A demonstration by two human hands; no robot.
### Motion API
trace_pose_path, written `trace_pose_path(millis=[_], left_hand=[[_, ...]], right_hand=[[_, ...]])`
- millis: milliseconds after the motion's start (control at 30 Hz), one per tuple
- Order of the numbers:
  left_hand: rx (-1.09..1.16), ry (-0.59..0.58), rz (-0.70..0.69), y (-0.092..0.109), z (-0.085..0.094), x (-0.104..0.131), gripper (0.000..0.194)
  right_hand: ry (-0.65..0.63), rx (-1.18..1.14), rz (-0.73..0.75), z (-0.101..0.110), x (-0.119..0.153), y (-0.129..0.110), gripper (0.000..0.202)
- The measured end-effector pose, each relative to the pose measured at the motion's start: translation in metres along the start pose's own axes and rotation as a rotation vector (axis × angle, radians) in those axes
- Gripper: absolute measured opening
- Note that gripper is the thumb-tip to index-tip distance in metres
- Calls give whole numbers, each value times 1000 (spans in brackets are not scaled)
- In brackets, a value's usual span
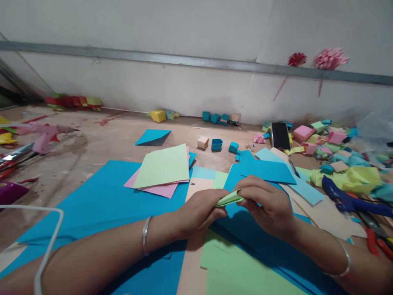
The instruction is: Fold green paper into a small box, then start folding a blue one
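A small piece of light green paper (pixel 229 198), folded into a narrow strip, is pinched between both hands above the paper sheets. My left hand (pixel 201 209) grips its left end, thumb below and fingers above. On the other end, my right hand (pixel 268 203) has its fingers curled round the paper. Under the hands lie large blue sheets (pixel 101 196) and a light green sheet (pixel 245 266). Just beyond my left hand, a square green sheet (pixel 162 166) rests on a pink sheet (pixel 159 191).
Small paper boxes (pixel 216 144) stand farther back. Right of them are a phone (pixel 280 136) and a heap of coloured paper pieces. Blue-handled pliers (pixel 346 194) lie at the right, a pink glue gun (pixel 44 134) at the left. A white cable (pixel 50 246) loops over my left forearm.
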State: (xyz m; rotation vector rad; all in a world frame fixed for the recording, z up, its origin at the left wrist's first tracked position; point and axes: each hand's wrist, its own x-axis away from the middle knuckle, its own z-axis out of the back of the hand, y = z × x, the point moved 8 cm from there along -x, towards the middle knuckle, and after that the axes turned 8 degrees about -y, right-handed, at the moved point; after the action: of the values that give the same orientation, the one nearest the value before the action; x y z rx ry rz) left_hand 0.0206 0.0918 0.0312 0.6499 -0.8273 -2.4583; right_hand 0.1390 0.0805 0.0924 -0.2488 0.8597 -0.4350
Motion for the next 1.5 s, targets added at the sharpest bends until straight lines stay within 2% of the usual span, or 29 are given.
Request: trace_pose_path(millis=[167, 300, 367, 533, 600, 800, 967, 1100, 1367, 1500], left_hand=[[28, -32, 11, 2, 0, -1, 59], [-56, 24, 39, 2, 0, 3, 62], [-104, 54, 47, 4, 1, 4, 56], [-87, 127, 89, 5, 6, 7, 26], [-108, 159, 78, 6, 8, 8, 22], [-211, 172, 42, 6, 7, 11, 31], [-252, 145, 42, 5, 3, 9, 43], [-278, 109, 32, 8, 0, 8, 50], [-275, 85, 45, 11, -2, 7, 59], [-159, 29, 90, 9, -4, 6, 64]], right_hand=[[6, 28, 0, 1, 0, -3, 7], [26, 134, 18, 3, -1, -9, 8], [21, 182, 23, 2, -2, -11, 10], [9, 231, 55, 1, -2, -14, 10], [-3, 230, 70, -1, -1, -14, 8], [-29, 154, 46, -5, 0, -14, 4], [-29, 90, -40, -3, -2, -13, 8], [-47, 46, -34, -4, -3, -17, 11], [2, 89, -23, -1, -5, -18, 15], [24, 95, -81, 1, -1, -10, 15]])
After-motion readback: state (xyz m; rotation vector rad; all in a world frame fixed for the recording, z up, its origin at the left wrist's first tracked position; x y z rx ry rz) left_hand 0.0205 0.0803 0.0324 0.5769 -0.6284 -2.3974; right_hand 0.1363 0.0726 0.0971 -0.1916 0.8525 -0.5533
